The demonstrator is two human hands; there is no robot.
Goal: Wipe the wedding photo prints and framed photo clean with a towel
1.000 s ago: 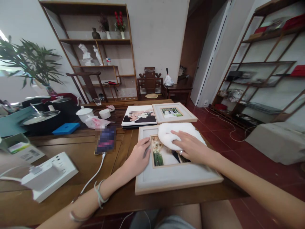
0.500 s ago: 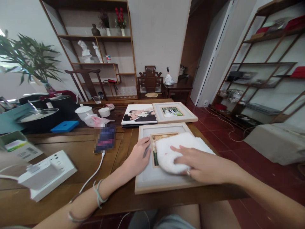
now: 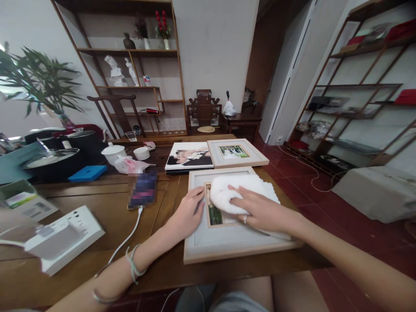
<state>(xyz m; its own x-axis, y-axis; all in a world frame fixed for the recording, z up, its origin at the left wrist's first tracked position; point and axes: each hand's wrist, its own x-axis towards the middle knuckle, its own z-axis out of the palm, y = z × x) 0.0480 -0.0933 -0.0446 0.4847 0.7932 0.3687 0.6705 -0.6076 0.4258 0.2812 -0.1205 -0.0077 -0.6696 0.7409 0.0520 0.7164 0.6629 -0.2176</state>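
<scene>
A large framed photo (image 3: 224,245) with a pale wooden border lies flat on the wooden table (image 3: 97,216) in front of me. My right hand (image 3: 260,210) presses a fluffy white cloth (image 3: 240,190) onto the glass over the picture, fingers curled over the cloth. My left hand (image 3: 186,214) rests flat on the frame's left border, fingers stretched out. Most of the picture is hidden under the cloth.
Behind the frame lie a smaller framed photo (image 3: 237,152) and a photo book (image 3: 190,157). A phone (image 3: 143,189) on a white cable, a white power strip (image 3: 61,238), a blue box (image 3: 87,172), pots (image 3: 55,158) and a white teapot (image 3: 113,152) stand at left. Red floor drops off at right.
My right hand slid the cloth down toward the frame's near edge, then back up over the picture. My left hand has stayed in place on the left border.
</scene>
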